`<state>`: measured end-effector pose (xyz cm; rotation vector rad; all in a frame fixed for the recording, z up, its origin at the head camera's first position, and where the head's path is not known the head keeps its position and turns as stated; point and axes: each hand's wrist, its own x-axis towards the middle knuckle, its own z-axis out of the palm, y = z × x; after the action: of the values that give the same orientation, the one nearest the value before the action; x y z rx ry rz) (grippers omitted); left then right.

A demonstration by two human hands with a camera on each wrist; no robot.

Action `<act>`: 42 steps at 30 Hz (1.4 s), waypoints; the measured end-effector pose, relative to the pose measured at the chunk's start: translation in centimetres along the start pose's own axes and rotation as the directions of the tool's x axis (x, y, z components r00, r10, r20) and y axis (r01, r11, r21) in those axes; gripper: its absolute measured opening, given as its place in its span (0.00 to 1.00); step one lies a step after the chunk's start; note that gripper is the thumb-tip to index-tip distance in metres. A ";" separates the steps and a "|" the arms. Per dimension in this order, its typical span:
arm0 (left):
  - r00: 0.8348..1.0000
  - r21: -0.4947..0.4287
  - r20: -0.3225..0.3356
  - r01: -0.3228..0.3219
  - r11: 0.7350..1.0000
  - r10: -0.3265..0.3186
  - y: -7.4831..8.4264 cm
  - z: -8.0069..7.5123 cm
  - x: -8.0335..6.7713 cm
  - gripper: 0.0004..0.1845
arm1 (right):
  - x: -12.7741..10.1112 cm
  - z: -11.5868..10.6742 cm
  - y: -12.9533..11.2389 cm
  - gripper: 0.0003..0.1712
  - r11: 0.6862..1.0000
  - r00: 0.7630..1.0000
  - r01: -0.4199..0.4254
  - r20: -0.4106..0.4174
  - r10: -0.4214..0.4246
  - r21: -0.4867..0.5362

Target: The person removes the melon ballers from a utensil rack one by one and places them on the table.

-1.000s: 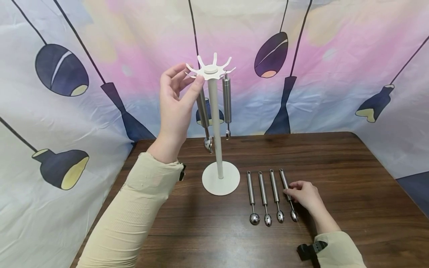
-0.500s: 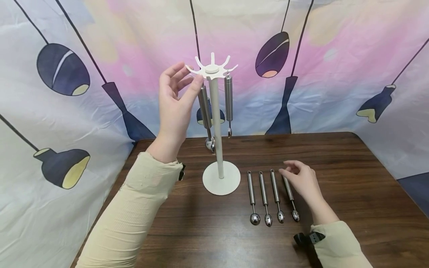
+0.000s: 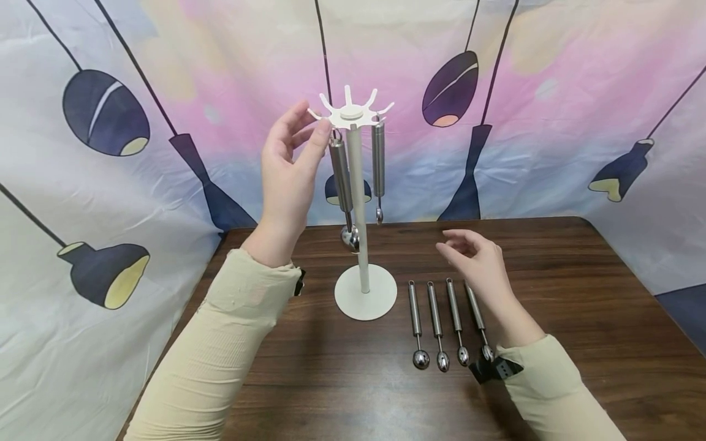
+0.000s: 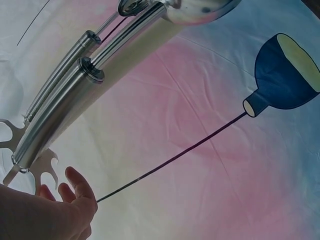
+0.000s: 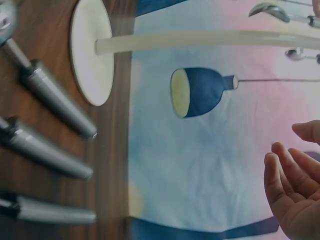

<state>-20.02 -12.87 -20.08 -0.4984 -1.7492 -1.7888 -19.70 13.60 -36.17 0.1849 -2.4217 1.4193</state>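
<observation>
My left hand (image 3: 292, 165) is raised to the top of a white hook stand (image 3: 352, 115), with its thumb and fingers pinching a hook at the left side. Just beside that thumb hangs a steel melon baller (image 3: 341, 174), bowl down. A second, smaller-bowled melon baller (image 3: 378, 160) hangs at the right of the post. My right hand (image 3: 477, 260), holding nothing, is above the table right of the stand, fingers loosely bent and thumb apart. In the right wrist view the empty fingers (image 5: 295, 180) show against the backdrop.
Several steel scoops lie in a row right of the stand, among them a round-bowled one (image 3: 415, 309) nearest the base (image 3: 353, 306); the rightmost (image 3: 475, 309) is partly covered by my right arm. A printed cloth (image 3: 529, 153) hangs behind the wooden table (image 3: 309, 392).
My right hand has left the rightmost scoop and moved up and left, empty. The stand's hook top has turned slightly, shifting the nearer melon baller right. My left hand stays at the hooks.
</observation>
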 end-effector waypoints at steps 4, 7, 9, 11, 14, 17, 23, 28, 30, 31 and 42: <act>1.000 0.004 -0.013 -0.001 1.000 0.001 0.0 0.0 0.0 0.26 | 0.6 0.3 -1.3 0.21 0.998 0.999 0.037 -0.008 -0.037 0.047; 1.000 0.017 -0.016 -0.006 1.000 0.006 0.0 0.0 0.0 0.25 | 1.0 0.6 -2.3 0.20 0.994 0.998 0.066 -0.012 -0.065 0.090; 1.000 0.019 -0.015 -0.005 1.000 0.005 0.0 0.0 -0.1 0.24 | 1.3 0.8 -2.9 0.20 0.989 0.996 0.085 -0.010 -0.084 0.121; 1.000 0.016 -0.015 0.005 1.000 -0.005 0.1 0.0 -0.1 0.24 | 1.6 0.9 -3.5 0.20 0.984 0.995 0.098 -0.001 -0.099 0.148; 1.000 0.002 -0.015 0.019 1.000 -0.019 0.1 0.0 -0.1 0.23 | 2.0 1.1 -4.4 0.20 0.977 0.993 0.114 0.018 -0.119 0.178; 1.000 -0.006 -0.008 0.005 1.000 -0.005 0.1 0.1 -0.2 0.23 | 2.5 1.3 -5.2 0.21 0.973 0.990 0.130 0.027 -0.138 0.190; 1.000 -0.048 0.012 -0.023 0.999 0.023 0.0 0.4 -0.3 0.22 | 3.4 1.8 -6.7 0.21 0.967 0.987 0.150 0.027 -0.159 0.207; 1.000 -0.092 0.021 -0.020 0.996 0.022 0.1 0.6 -0.3 0.21 | 4.4 2.6 -7.9 0.21 0.942 0.980 0.177 0.037 -0.196 0.285; 0.999 -0.104 0.025 -0.023 0.994 0.026 0.1 0.7 -0.3 0.21 | 4.8 2.8 -8.4 0.22 0.929 0.976 0.194 0.038 -0.216 0.315; 0.999 -0.107 0.027 -0.025 0.994 0.028 0.1 0.7 -0.3 0.21 | 5.1 3.0 -8.7 0.23 0.923 0.974 0.199 0.039 -0.224 0.329; 0.999 -0.087 0.033 -0.028 0.996 0.031 0.0 0.7 -0.3 0.25 | 7.3 4.1 -11.5 0.23 0.895 0.962 0.222 0.061 -0.265 0.386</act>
<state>-19.88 -12.13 -20.17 -0.5907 -1.6835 -1.8513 -24.26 4.71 -26.03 0.6522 -2.0875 1.7767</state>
